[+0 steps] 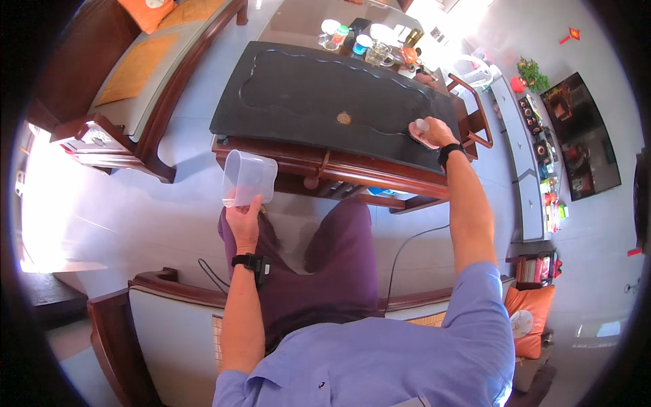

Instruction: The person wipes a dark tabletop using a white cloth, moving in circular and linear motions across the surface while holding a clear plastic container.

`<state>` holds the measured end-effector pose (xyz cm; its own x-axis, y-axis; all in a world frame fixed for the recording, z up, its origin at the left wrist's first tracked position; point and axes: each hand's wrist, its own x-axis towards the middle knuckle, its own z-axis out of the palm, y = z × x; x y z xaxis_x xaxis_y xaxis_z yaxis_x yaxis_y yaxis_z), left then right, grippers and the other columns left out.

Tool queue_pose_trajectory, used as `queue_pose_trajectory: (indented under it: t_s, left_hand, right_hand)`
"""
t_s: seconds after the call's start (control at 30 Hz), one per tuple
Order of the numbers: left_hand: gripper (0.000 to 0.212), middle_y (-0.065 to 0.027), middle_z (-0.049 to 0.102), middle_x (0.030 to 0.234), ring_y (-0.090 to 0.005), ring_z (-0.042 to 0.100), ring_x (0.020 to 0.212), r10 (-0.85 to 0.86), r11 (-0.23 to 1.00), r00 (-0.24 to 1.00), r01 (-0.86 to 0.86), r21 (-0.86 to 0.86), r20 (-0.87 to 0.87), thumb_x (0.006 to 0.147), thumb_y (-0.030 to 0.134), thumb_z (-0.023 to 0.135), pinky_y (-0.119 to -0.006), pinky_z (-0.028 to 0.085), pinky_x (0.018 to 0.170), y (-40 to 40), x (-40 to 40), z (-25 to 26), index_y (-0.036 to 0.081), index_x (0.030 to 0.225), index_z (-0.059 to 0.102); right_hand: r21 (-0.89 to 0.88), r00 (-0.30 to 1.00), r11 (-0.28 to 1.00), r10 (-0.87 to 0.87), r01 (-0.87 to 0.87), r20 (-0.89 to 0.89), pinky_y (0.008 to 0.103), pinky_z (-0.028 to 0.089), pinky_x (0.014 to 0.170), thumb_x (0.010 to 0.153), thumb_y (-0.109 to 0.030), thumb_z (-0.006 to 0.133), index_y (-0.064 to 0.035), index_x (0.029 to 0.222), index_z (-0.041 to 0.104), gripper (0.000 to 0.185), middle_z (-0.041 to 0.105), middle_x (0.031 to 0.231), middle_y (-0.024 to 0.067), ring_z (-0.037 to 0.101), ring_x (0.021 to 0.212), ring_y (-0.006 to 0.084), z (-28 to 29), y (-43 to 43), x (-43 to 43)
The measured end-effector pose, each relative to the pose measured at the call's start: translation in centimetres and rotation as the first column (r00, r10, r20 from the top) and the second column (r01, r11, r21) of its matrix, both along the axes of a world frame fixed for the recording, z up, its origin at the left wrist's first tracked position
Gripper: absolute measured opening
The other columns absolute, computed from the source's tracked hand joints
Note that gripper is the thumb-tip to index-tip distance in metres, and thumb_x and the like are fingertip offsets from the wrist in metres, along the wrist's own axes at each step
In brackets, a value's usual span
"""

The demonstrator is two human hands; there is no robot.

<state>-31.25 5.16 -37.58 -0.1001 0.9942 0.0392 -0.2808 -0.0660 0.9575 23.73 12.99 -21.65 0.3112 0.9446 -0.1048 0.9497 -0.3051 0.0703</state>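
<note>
My left hand (244,219) grips a translucent plastic container (249,178) by its lower side, tilted in front of the table's near edge, above my left knee. At the right end of the black stone tea tray (305,86), my right hand (438,133) holds a pink scrubbing brush (421,136) with dark bristles against the surface. A small pale knob or cup shows at its fingertips; which one I cannot tell. Left of the brush, a round perforated drain (344,118) lies in the tray, with a thin line running between them.
Behind the tray stand a glass mug (378,53), a jar with a green lid (340,34), a blue and white tub (362,45) and an orange teapot (408,55). A wooden chair (473,112) is at the right. A black cable (407,244) runs over the floor beside my legs.
</note>
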Motion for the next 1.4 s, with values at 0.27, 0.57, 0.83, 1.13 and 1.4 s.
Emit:
queue_pose_trajectory:
  t_s: [0.27,0.57,0.83,1.13,1.4]
  left_hand:
    - [0.053,-0.0109,0.063,0.128,-0.0193,0.062,0.116,-0.021,1.000,1.000,0.021,-0.022,-0.015,0.091,-0.003,0.073,-0.033,0.049,0.102,-0.3,0.3,0.5,-0.006,0.138,0.049]
    - [0.054,-0.0116,0.064,0.126,-0.0195,0.064,0.114,-0.038,0.999,0.997,0.037,-0.030,-0.062,0.091,0.001,0.075,-0.033,0.051,0.100,0.2,-0.2,-0.4,-0.005,0.138,0.049]
    - [0.048,-0.0108,0.066,0.120,-0.0188,0.065,0.109,0.019,1.000,0.999,-0.019,-0.015,-0.035,0.091,0.000,0.075,-0.032,0.053,0.096,-0.1,-0.5,0.3,-0.004,0.132,0.053]
    - [0.053,-0.0110,0.065,0.122,-0.0182,0.065,0.108,0.010,0.999,1.000,-0.011,-0.042,-0.026,0.089,-0.001,0.076,-0.031,0.053,0.094,-0.5,0.7,1.1,-0.004,0.135,0.051]
    - [0.049,-0.0123,0.065,0.123,-0.0197,0.064,0.112,0.006,1.000,0.998,-0.006,0.000,-0.055,0.091,0.000,0.074,-0.033,0.050,0.101,-0.5,-0.2,1.0,-0.007,0.134,0.051]
  right_hand:
    - [0.107,0.970,0.973,0.217,-0.206,-0.108,0.0512,0.055,0.095,0.089,-0.044,0.067,-0.0039,0.107,0.073,0.044,0.072,0.111,0.0274,0.068,0.111,0.0430,-0.5,5.3,-11.8]
    - [0.162,0.945,0.957,0.270,-0.241,-0.185,0.0546,0.054,0.100,0.090,-0.022,0.067,-0.0152,0.127,0.067,0.038,0.063,0.131,0.0168,0.060,0.123,0.0456,-0.5,7.0,-20.7]
    - [0.105,0.928,0.933,0.356,-0.345,-0.110,0.0525,0.055,0.097,0.092,-0.038,0.066,-0.0149,0.124,0.070,0.039,0.064,0.128,0.0175,0.063,0.119,0.0432,-0.9,10.5,-22.4]
    - [0.340,0.865,0.868,0.448,-0.361,-0.226,0.0540,0.054,0.096,0.093,-0.032,0.063,-0.0163,0.120,0.069,0.032,0.064,0.127,0.0161,0.061,0.120,0.0399,-2.0,14.7,-36.4]
    - [0.244,0.929,0.918,0.349,-0.312,-0.123,0.0544,0.053,0.095,0.092,-0.036,0.066,-0.0203,0.118,0.073,0.031,0.070,0.122,0.0108,0.066,0.117,0.0378,-1.7,11.1,-27.7]
